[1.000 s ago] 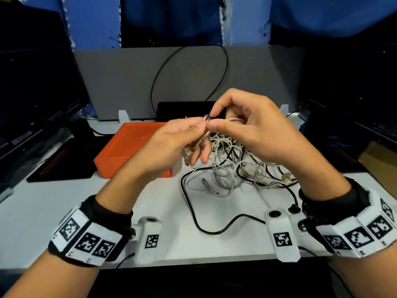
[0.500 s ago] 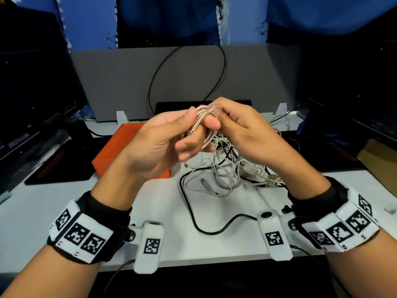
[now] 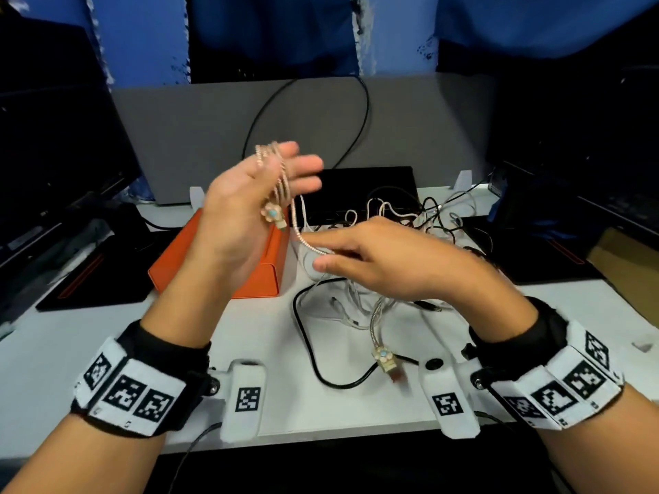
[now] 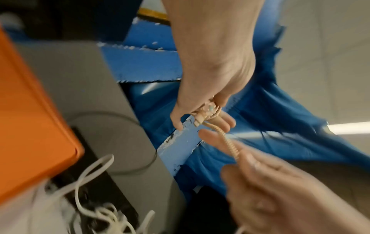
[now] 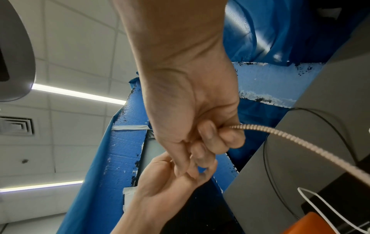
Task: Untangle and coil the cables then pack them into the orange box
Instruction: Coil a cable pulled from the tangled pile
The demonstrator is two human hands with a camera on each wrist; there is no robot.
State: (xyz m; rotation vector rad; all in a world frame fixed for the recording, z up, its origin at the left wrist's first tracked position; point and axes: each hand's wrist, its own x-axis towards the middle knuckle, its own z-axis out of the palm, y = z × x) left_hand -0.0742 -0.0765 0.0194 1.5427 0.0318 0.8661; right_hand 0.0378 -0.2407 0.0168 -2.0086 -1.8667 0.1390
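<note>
A rose-gold braided cable [image 3: 296, 222] is looped round the fingers of my raised left hand [image 3: 285, 172]. One flower-trimmed plug [image 3: 272, 212] dangles under that palm. In the left wrist view the coil and plug sit between thumb and fingers [image 4: 202, 121]. Lower and to the right, my right hand [image 3: 321, 258] pinches the same cable [image 5: 290, 136] between thumb and forefinger [image 5: 218, 134]. The cable's other flower plug [image 3: 384, 357] lies on the table near me. The shut orange box [image 3: 199, 269] lies behind my left hand.
A tangle of white and black cables [image 3: 403, 215] lies behind and under my right hand. A black cable [image 3: 306, 336] loops toward the table's front edge. A black flat device [image 3: 356, 187] stands at the grey back panel. Dark pads flank the white table [image 3: 53, 351].
My hands have drawn apart. The left rose and spread its fingers with the loops on them. The right dropped lower and rightward along the braided cable, leaving a stretch between the hands.
</note>
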